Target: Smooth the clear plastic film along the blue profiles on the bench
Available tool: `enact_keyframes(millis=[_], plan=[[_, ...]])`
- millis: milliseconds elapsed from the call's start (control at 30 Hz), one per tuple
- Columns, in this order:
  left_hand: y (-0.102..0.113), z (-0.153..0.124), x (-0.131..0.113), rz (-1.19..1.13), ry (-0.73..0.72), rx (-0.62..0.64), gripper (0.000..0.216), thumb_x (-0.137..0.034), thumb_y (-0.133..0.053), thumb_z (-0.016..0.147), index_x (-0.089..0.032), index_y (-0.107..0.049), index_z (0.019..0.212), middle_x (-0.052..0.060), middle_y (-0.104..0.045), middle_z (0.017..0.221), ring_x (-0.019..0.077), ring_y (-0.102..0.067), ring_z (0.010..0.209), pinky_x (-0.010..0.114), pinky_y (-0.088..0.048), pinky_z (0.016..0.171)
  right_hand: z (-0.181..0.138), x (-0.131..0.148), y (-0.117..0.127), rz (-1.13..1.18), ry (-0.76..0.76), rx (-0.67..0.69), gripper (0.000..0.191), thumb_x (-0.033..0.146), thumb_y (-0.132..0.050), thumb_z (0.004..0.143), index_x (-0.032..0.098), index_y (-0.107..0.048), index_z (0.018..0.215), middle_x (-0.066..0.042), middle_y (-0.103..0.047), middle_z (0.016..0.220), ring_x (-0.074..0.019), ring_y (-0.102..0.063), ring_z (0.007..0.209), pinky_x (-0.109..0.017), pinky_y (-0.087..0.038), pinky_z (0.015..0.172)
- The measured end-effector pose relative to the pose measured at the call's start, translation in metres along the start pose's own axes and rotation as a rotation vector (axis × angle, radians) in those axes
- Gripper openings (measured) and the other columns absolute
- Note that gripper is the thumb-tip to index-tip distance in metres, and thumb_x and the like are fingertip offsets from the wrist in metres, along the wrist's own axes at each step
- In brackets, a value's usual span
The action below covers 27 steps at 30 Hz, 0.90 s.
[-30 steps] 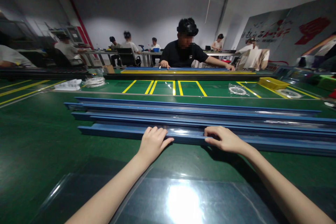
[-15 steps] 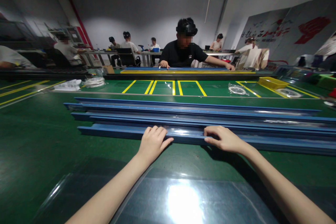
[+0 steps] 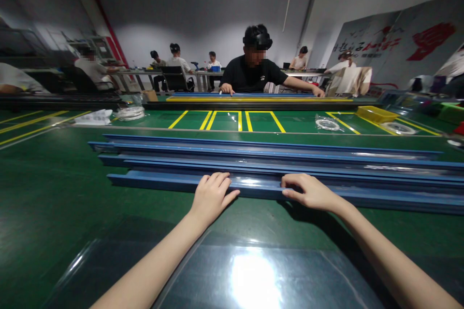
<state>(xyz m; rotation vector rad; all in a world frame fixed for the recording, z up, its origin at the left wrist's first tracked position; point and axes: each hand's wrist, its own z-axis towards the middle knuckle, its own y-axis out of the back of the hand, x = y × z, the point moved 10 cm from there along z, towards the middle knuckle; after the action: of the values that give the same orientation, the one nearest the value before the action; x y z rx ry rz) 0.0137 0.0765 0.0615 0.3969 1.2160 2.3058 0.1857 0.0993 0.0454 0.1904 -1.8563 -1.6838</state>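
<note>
Several long blue U-shaped channels lie side by side across the table, with a clear, shiny film or sheet inside them. My left hand (image 3: 212, 196) lies over the front wall of the nearest blue channel (image 3: 155, 182), fingers inside and thumb along the outer face. Farther right, my right hand (image 3: 308, 191) pinches that same wall between thumb and bent fingers. The tips of my right fingers are partly hidden inside the channel. Behind it, the other blue channels (image 3: 174, 146) sit close together, touched by neither hand.
A clear plastic sheet (image 3: 203, 275) lies on the green table (image 3: 47, 203) in front of me, reflecting a bright light. Beyond the channels are yellow tape lines, bagged white coils (image 3: 130, 113) and a yellow tray (image 3: 377, 114). A co-worker in a black shirt (image 3: 250, 75) sits opposite.
The fingers of my left hand have shifted very slightly forward and straightened a little. My right hand and the channels look the same.
</note>
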Motion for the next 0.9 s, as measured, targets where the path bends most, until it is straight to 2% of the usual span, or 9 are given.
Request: enact_keyframes(millis=[700, 800, 900], plan=[[-0.0004, 0.0007, -0.0001, 0.022, 0.003, 0.0, 0.026, -0.04, -0.046, 0.081, -0.017, -0.055, 0.087, 0.005, -0.062, 0.099, 0.0188, -0.054, 0.09, 0.032, -0.034, 0.071, -0.0009, -0.001, -0.0015, 0.0, 0.011, -0.003, 0.027, 0.043, -0.041, 0.08, 0.02, -0.052, 0.071, -0.001, -0.057, 0.072, -0.0139, -0.048, 0.065, -0.024, -0.032, 0.061], [0.0002, 0.0007, 0.0004, 0.013, 0.008, -0.005, 0.028, -0.041, -0.047, 0.081, -0.017, -0.053, 0.092, 0.005, -0.062, 0.094, 0.0186, -0.054, 0.085, 0.031, -0.034, 0.069, -0.0005, -0.0014, -0.0012, 0.002, 0.007, -0.006, 0.026, 0.041, -0.042, 0.08, 0.019, -0.053, 0.071, -0.001, -0.057, 0.071, -0.014, -0.048, 0.065, -0.024, -0.032, 0.061], [0.0019, -0.0002, 0.0019, 0.009, 0.018, -0.028, 0.027, -0.041, -0.045, 0.082, -0.015, -0.052, 0.089, 0.004, -0.061, 0.084, 0.0177, -0.053, 0.078, 0.03, -0.034, 0.066, -0.0002, -0.0015, -0.0003, 0.016, 0.0, -0.011, 0.023, 0.039, -0.044, 0.079, 0.02, -0.054, 0.072, 0.0, -0.057, 0.072, -0.0137, -0.049, 0.065, -0.024, -0.033, 0.061]])
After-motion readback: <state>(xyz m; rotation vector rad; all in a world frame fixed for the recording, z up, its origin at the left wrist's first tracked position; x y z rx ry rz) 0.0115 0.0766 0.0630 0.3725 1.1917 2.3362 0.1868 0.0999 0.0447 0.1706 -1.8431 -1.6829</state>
